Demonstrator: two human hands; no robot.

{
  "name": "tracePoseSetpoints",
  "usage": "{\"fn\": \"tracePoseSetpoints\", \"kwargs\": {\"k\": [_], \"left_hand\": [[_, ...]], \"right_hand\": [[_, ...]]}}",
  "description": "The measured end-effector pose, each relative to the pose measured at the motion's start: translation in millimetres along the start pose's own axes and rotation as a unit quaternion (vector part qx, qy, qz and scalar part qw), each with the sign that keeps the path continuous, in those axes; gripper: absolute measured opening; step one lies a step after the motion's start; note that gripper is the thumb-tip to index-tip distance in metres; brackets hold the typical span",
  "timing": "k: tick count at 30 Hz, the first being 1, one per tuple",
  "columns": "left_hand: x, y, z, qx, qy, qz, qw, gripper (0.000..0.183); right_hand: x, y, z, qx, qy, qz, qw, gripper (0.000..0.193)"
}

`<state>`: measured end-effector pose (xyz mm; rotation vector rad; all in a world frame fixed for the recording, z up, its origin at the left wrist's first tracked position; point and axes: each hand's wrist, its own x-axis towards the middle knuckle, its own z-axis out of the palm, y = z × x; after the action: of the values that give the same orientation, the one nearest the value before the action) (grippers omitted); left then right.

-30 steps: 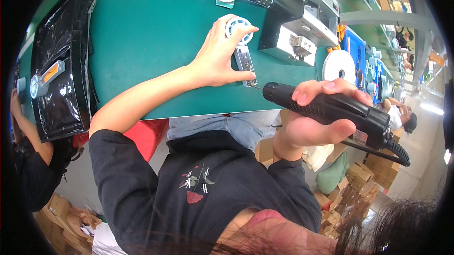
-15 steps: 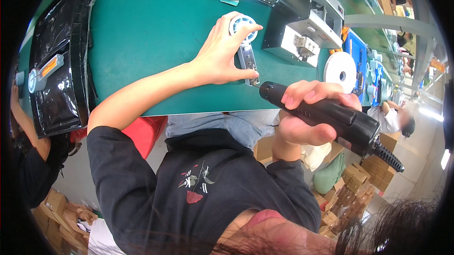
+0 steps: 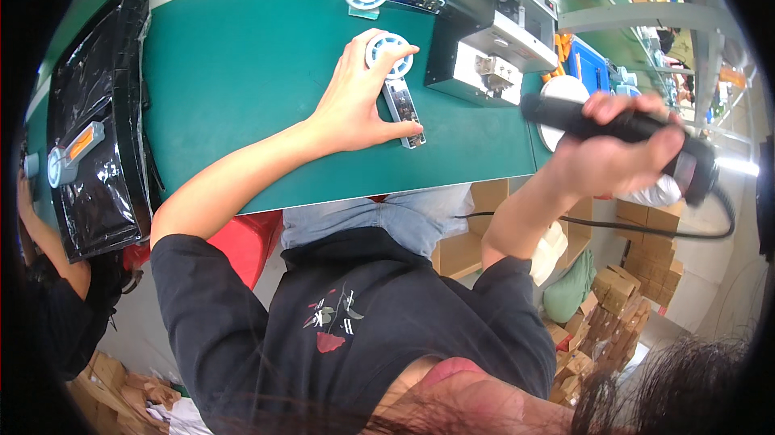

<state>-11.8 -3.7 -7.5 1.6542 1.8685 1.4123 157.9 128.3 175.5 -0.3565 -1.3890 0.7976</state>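
left of the metal machine (image 3: 494, 34), the round-headed device (image 3: 398, 98) is clasped lengthwise by the left hand (image 3: 353, 106); to the machine's right, the black screwdriver (image 3: 571, 115) is gripped by the right hand (image 3: 617, 159). the device could be twisted if the thumb is loosened.

Marks (image 3: 348, 326) on the black shirt (image 3: 412, 298) and boxy machine (image 3: 484, 27) are too small to read.
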Motion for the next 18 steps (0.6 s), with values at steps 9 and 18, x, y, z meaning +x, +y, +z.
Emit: {"fn": "tracePoseSetpoints", "kwargs": {"k": [9, 18], "left_hand": [[3, 0, 1, -0.008, -0.006, 0.018, 1.000, 0.104], [-2, -2, 2, 0.010, 0.004, 0.009, 1.000, 0.102]], "right_hand": [[17, 36, -3, 0.005, -0.023, 0.051, 0.998, 0.031], [-72, -13, -11, 0.065, -0.030, 0.103, 0.992, 0.057]]}}
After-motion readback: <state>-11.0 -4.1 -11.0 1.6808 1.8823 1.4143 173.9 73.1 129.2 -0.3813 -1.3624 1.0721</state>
